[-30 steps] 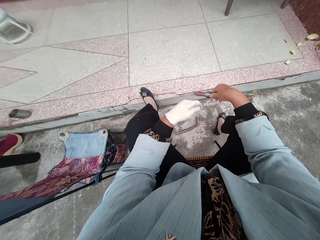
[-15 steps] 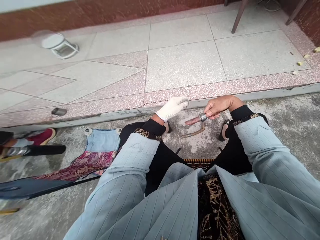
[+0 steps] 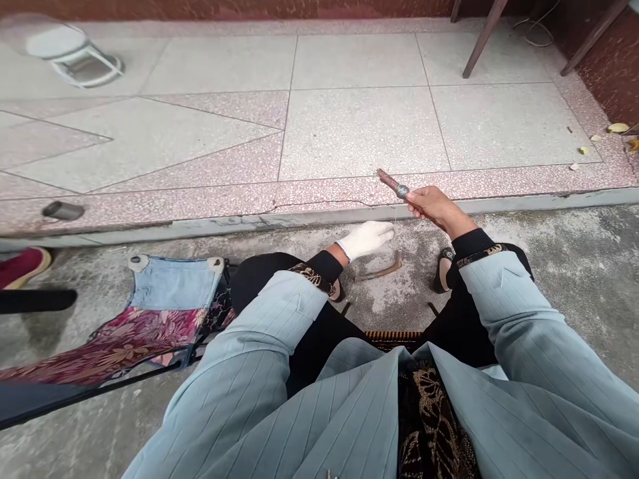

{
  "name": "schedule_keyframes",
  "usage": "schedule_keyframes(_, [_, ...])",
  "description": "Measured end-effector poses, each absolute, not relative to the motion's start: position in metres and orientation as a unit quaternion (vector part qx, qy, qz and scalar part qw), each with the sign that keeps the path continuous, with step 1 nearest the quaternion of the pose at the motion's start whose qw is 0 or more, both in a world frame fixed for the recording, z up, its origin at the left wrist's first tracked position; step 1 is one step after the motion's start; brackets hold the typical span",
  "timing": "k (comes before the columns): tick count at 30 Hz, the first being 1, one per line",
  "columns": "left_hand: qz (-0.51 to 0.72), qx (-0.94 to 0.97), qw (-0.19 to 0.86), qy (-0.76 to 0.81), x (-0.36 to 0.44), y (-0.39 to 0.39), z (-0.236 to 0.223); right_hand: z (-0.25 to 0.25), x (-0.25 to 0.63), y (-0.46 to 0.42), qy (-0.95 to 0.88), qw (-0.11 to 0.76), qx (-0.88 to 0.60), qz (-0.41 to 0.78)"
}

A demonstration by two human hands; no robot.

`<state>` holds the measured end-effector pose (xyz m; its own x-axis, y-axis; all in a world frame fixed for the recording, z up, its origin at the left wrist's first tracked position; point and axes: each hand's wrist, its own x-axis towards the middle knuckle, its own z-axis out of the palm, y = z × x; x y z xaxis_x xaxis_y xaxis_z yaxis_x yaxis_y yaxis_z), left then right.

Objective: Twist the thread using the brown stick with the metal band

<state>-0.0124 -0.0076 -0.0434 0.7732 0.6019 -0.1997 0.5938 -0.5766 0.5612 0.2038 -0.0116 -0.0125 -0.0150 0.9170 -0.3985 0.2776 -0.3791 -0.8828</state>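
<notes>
My right hand (image 3: 433, 207), bare, grips a short brown stick (image 3: 388, 179) by its near end. Silvery wire (image 3: 401, 191) is wound in a thick band round the stick, right by my fingertips. From this band a thin strand runs down to my left hand (image 3: 368, 239), which wears a white knitted glove. The gloved fingers are closed on the strand, below and left of the stick. Between my feet a bent brown stick (image 3: 382, 271) lies on the concrete, below my left hand.
A raised tiled step (image 3: 359, 140) runs across in front of me. On it are a metal tube (image 3: 63, 211), a white stool (image 3: 74, 53) and table legs (image 3: 483, 40). A fabric folding chair (image 3: 172, 286) stands at my left, near a person's red shoe (image 3: 24, 266).
My right hand has tilted the stick so its free end points up and away. My left hand has moved lower and to the right. The view has shifted a little.
</notes>
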Motion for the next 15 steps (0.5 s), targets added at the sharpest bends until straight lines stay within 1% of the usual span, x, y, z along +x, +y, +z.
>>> schedule_keyframes(2, [-0.025,0.904,0.268,0.331,-0.008,-0.010,-0.044,-0.020,0.204,-0.004,-0.515,0.200,-0.697,0.458])
schedule_keyframes(4, [-0.047,0.912,0.241,0.328,-0.007,-0.010,-0.042,-0.026,0.204,0.002,-0.583,0.077,-0.725,0.359])
schedule_keyframes(6, [-0.056,0.915,0.229,0.327,-0.009,-0.008,-0.041,-0.029,0.203,0.003,-0.646,-0.027,-0.712,0.272])
schedule_keyframes(8, [-0.053,0.918,0.226,0.322,-0.011,-0.004,-0.040,-0.028,0.202,0.001,-0.684,-0.106,-0.680,0.243])
schedule_keyframes(10, [-0.043,0.918,0.233,0.317,-0.014,0.000,-0.039,-0.025,0.202,-0.005,-0.698,-0.184,-0.630,0.287])
schedule_keyframes(12, [-0.028,0.916,0.251,0.313,-0.016,0.003,-0.037,-0.020,0.202,-0.012,-0.696,-0.241,-0.552,0.391])
schedule_keyframes(13, [-0.020,0.913,0.263,0.312,-0.017,0.004,-0.037,-0.016,0.202,-0.015,-0.689,-0.253,-0.505,0.454])
schedule_keyframes(15, [0.002,0.905,0.299,0.304,-0.019,0.005,-0.036,-0.009,0.203,-0.020,-0.665,-0.238,-0.417,0.572])
